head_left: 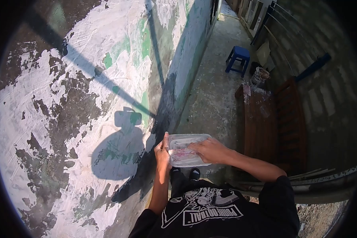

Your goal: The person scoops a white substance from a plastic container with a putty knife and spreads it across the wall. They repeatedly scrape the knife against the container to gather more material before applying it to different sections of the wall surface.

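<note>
A rectangular see-through plastic container (pixel 186 160) with whitish paste smeared inside is held level in front of my body. My left hand (pixel 162 152) grips its left side, with the thumb up along the rim. Over the right part of the container, my right hand (pixel 210 150) reaches in with its fingers bent and closed together. A pinkish-white patch (pixel 181 152) lies by those fingertips; whether it is paste or part of a tool I cannot make out. Whatever the right fingers hold is hidden.
Close on my left rises a wall (pixel 107 87) with patchy white coating over grey and green. A wooden bench (pixel 258 135) stands along the right side. Farther up the concrete path (pixel 210 91) are a blue plastic stool (pixel 238 59) and a paint-stained bucket (pixel 260 75).
</note>
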`<action>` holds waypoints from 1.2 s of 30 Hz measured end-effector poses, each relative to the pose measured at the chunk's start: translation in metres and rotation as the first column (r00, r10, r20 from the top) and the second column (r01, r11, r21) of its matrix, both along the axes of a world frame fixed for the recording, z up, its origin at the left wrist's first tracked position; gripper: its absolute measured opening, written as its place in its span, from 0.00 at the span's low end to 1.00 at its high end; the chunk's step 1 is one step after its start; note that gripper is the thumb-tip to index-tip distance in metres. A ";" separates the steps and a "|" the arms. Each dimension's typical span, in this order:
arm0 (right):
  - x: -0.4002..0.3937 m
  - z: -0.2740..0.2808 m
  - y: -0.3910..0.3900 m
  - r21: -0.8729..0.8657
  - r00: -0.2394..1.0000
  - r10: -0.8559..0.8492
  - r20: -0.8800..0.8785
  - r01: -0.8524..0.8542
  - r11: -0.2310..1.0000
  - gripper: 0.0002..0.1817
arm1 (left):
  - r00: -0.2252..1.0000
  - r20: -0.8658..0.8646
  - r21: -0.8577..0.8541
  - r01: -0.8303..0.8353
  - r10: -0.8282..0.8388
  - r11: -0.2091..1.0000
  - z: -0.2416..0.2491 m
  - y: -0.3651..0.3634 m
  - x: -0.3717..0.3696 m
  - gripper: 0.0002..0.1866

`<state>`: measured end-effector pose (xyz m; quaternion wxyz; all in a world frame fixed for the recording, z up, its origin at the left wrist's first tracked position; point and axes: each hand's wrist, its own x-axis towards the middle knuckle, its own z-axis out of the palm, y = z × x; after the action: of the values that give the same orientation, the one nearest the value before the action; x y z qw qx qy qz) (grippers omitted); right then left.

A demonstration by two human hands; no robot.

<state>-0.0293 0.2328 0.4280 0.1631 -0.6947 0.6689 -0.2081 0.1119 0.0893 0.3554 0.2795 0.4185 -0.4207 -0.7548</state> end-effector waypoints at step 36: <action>-0.070 -0.092 -0.042 0.078 -0.337 0.145 0.930 0.568 0.819 0.21 | 0.999 0.010 0.090 0.039 -0.041 0.995 -0.011 -0.011 0.063 0.26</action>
<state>-0.0996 0.1905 0.3361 0.4192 -0.1067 0.3172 -0.8440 0.1747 0.0786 0.3444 0.2426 0.4266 -0.3962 -0.7760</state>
